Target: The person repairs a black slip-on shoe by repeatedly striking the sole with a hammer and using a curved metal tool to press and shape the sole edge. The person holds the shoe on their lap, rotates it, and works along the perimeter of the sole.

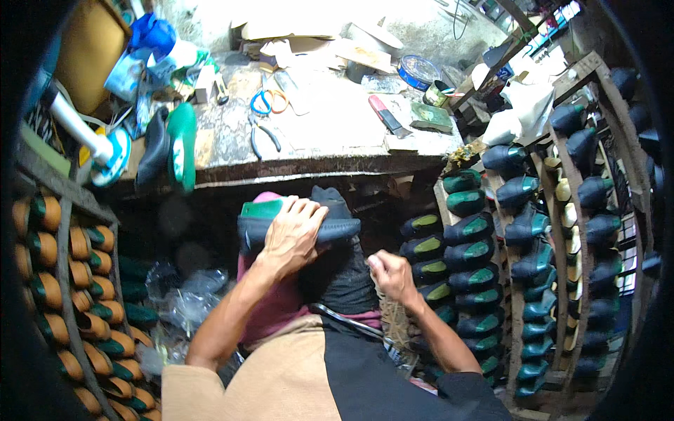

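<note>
A dark shoe point(342, 229) with a green shoe last point(258, 210) showing at its left end lies sideways across my lap. My left hand point(295, 228) is closed over it from above, fingers wrapped across its middle. To the right of the shoe, my right hand point(393, 275) is closed with its thumb pressed to the fingers. Whatever it may hold is hidden. Below that hand hangs a beige stringy bundle point(394, 321). Dark cloth point(340, 281) covers my thigh under the shoe.
On the workbench point(232, 165) ahead lie pliers point(264, 137), scissors point(269, 102), a red-handled tool point(388, 116) and a round tin point(419, 71). Two shoe pieces point(182, 144) stand at its left edge. Racks of shoes on lasts point(470, 252) rise at right, tan shoes point(98, 319) at left.
</note>
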The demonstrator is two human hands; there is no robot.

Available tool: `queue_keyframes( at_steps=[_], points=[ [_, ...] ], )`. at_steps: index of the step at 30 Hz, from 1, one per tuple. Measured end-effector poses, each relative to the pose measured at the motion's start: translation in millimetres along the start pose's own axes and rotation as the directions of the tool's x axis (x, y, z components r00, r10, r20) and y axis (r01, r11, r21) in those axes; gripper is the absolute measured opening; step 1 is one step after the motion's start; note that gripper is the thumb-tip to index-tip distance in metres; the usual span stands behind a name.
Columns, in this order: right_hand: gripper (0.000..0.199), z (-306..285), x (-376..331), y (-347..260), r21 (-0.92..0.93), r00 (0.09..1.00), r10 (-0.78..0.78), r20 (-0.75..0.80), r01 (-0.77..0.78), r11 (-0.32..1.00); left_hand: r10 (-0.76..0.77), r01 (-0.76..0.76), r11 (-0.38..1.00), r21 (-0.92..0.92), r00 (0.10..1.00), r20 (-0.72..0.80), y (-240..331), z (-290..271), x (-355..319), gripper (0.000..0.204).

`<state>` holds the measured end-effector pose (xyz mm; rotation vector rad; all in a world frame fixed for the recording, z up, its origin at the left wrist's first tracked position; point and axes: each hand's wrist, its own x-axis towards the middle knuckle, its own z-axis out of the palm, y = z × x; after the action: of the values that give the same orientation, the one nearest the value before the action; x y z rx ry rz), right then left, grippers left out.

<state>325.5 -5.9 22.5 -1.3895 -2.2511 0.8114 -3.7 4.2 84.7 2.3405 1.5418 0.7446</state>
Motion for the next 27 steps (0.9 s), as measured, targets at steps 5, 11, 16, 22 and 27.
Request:
queue_keyframes(
  at_steps=[5,11,16,22,27],
  points=[
    [0.034,70.1,122.0,166.1,-0.080,0.887,0.459,-0.052,-0.462,0.883,0.065,-0.061,0.997,-0.045,0.993,0.103,-27.3,5.9,-4.4,0.086],
    [0.061,179.5,246.2,234.8,0.203,0.950,0.290,0.116,-0.308,0.929,-0.086,0.077,0.995,0.060,0.981,0.171,-24.3,9.9,18.3,0.077],
    [0.056,221.2,324.8,206.3,0.093,0.930,0.364,-0.054,-0.358,0.929,-0.105,0.092,0.993,0.076,0.978,0.179,-22.2,10.9,33.5,0.071],
    [0.052,194.9,272.3,204.0,0.232,0.940,0.225,-0.255,-0.166,0.958,-0.106,0.096,0.993,0.065,0.979,0.174,-27.6,10.8,36.6,0.066],
    [0.042,142.2,81.1,200.2,0.327,0.917,0.393,-0.064,-0.353,0.876,-0.104,0.091,0.991,0.096,0.985,0.140,-26.5,15.5,25.6,0.067]
  ],
)
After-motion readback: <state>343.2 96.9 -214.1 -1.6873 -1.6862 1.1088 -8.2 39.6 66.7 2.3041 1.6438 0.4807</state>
